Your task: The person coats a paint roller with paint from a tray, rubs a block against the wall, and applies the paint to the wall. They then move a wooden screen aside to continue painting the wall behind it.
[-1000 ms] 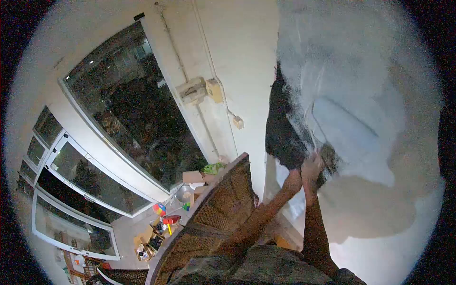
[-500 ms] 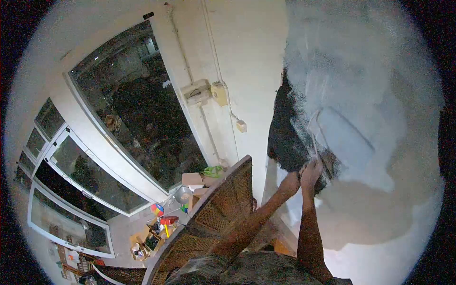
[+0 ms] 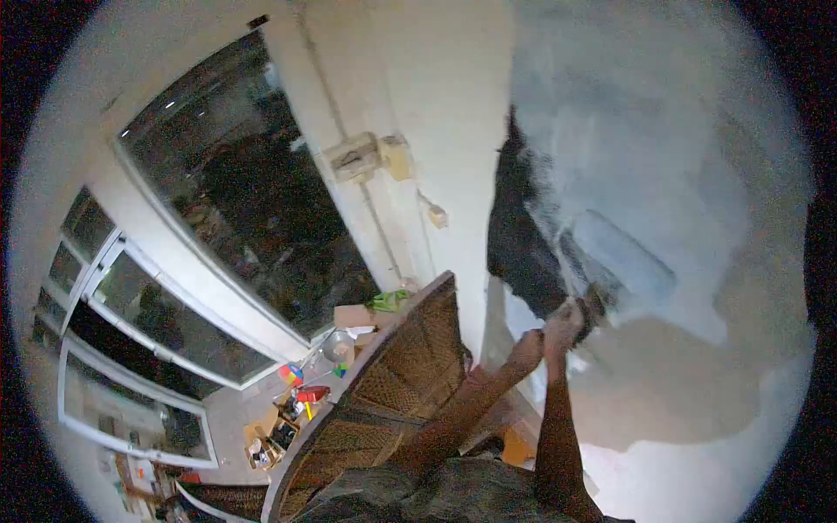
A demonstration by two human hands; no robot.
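A paint roller (image 3: 624,254) with a wide, pale sleeve lies tilted against the wall, pressed to a wet-looking, grey-white painted area (image 3: 602,122). My right hand (image 3: 564,329) is wrapped around the handle below the roller's wire frame. Just lower and to the left, my left hand (image 3: 527,350) is closed at the handle's lower end; the handle itself is mostly hidden by the fingers. A black patch of wall (image 3: 521,235) borders the pale paint, left of the roller and above my hands.
A woven-panel folding screen (image 3: 410,349) stands close by my left arm. Beyond it are cardboard boxes (image 3: 353,315), a colourful ball (image 3: 291,374) and a carton of loose items (image 3: 281,431) on the floor. Switch boxes (image 3: 353,159) and a large window (image 3: 244,192) are on the left wall.
Both hands and the roller have shifted slightly down and left in view. The view itself has also moved a little, and the grip on the roller looks the same.
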